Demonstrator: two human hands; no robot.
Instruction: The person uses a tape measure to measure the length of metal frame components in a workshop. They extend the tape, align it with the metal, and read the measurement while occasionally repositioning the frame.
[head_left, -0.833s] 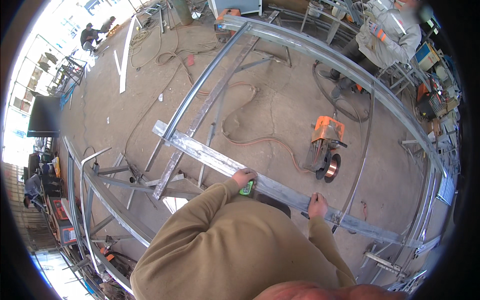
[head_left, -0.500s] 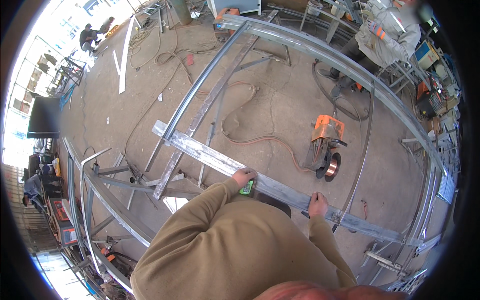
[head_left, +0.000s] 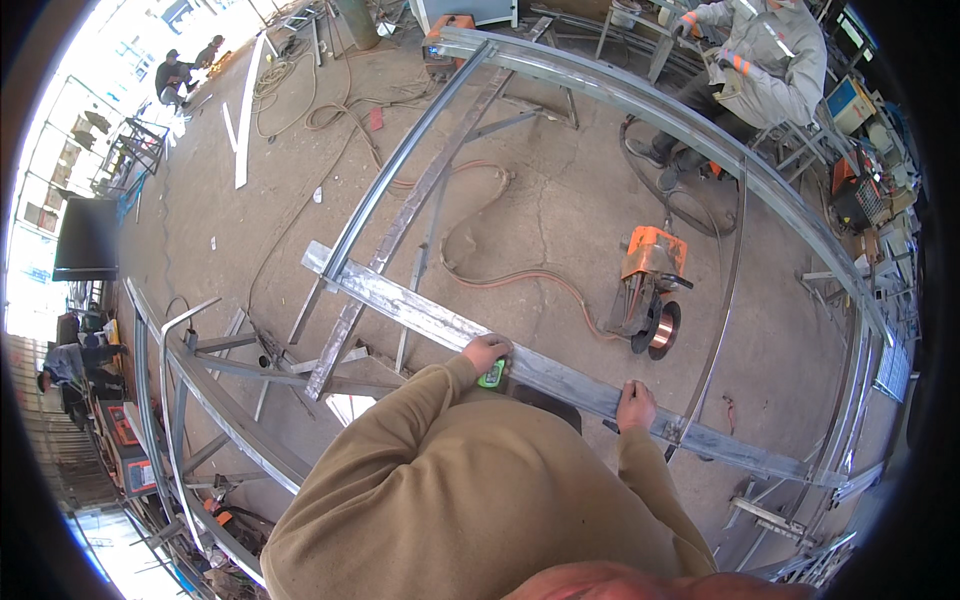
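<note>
In front of me a long grey metal beam (head_left: 560, 378) runs from left to lower right, part of a large rectangular frame. My left hand (head_left: 487, 352) is closed and rests on the beam's near edge. From under its palm shows a green tape measure (head_left: 491, 374); the fingers' undersides are hidden. Farther right my right hand (head_left: 636, 406) is curled over the same beam, close to where a thin crossbar (head_left: 722, 335) meets it. No pulled-out tape can be made out between the hands.
Inside the frame an orange wire feeder (head_left: 655, 255) with a copper wire spool (head_left: 663, 331) stands on the floor, trailing a hose (head_left: 545, 276). Another metal frame (head_left: 225, 420) lies at left. A person in grey workwear (head_left: 775, 60) sits beyond the far rail (head_left: 640, 82).
My hands keep their places on the beam. At the far right the person in grey has shifted, and both gloves now show. At the left edge another person shows more fully.
</note>
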